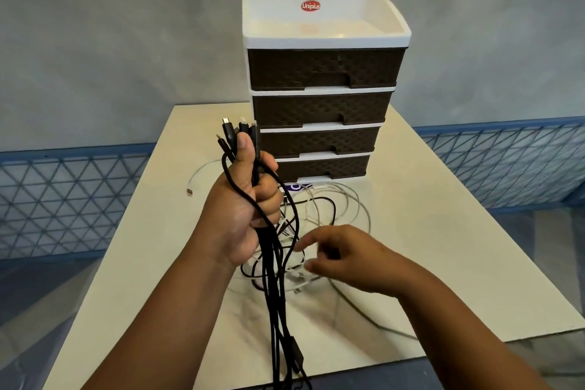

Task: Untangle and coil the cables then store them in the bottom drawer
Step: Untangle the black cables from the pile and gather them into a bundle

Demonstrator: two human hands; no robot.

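My left hand [243, 209] grips a bundle of black cables [278, 288] upright above the table, plug ends sticking up past my thumb, long strands hanging down toward the front edge. My right hand [342, 258] hovers low over a tangle of white and black cables [329, 215] on the table, fingers loosely bent, its fingertips at a white strand; whether they pinch it I cannot tell. Behind the tangle stands a drawer unit [323, 104] with a white frame and several dark brown drawers. Its bottom drawer [323, 168] looks closed.
The unit and cables sit on a cream table [443, 247] with its front edge close to me. A white cable end [190, 190] lies at the left of the table. A blue lattice railing [63, 199] runs behind on both sides.
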